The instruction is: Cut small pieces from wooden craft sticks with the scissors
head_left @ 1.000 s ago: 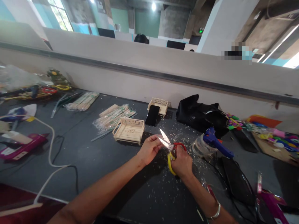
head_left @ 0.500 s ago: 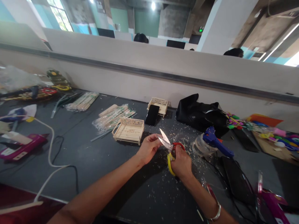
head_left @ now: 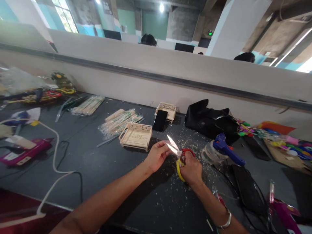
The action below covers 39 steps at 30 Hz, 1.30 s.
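Note:
My right hand (head_left: 192,169) is wrapped round the red and yellow handles of a pair of scissors (head_left: 173,146), whose blades point up and to the left. Beside the blades, my left hand (head_left: 158,156) is closed in a pinch; whatever lies between its fingertips is too small to make out. Left of that hand stands a small model bench made of thin wooden sticks (head_left: 136,136). Farther back, a black phone (head_left: 160,120) leans against a second stick-built model (head_left: 170,110). Small pale clippings (head_left: 187,139) are scattered around my right hand.
Packs of sticks (head_left: 122,122) lie behind the bench. A blue glue gun (head_left: 227,149) rests on a clear container (head_left: 211,152). Nearby are a black bag (head_left: 209,120) and a dark power bank or phone (head_left: 250,188). A white cable (head_left: 55,152) crosses the left side.
The scissor blades have drawn closer together. Both hands stay in nearly the same place, and the whole view has shifted slightly.

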Tool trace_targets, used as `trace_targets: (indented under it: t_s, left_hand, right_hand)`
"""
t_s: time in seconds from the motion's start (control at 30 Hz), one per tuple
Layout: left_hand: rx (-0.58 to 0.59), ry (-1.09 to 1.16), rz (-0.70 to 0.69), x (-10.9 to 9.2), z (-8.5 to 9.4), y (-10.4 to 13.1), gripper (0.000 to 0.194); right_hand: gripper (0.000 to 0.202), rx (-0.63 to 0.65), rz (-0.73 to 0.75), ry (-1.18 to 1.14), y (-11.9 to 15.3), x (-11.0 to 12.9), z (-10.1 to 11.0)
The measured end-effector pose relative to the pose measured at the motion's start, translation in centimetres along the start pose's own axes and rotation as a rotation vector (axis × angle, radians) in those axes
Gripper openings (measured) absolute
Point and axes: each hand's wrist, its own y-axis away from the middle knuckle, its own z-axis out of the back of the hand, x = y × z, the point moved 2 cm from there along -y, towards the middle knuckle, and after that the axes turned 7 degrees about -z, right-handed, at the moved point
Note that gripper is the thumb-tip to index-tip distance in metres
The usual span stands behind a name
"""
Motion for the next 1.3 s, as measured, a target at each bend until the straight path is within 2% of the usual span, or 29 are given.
trace_targets:
  t_s: [0.17,0.57,0.9,1.3]
  left_hand:
    - [-0.019,0.040,0.044,0.21,0.08,0.10,0.020]
    - [-0.004,0.114,0.049,0.46,-0.14,0.48,0.024]
    - [-0.004,0.165,0.064,0.42,-0.38,0.70,0.022]
    - [-0.009,0.185,0.075,0.33,-0.68,0.87,0.021]
  right_hand:
    - [0.011,-0.046,0.022,-0.025,0.04,0.02,0.17]
    - [0.012,-0.053,0.026,-0.017,0.00,-0.15,0.05]
    - [0.014,-0.189,0.089,0.018,0.07,0.04,0.09]
    - [0.011,-0.209,0.106,0.032,0.14,0.11,0.24]
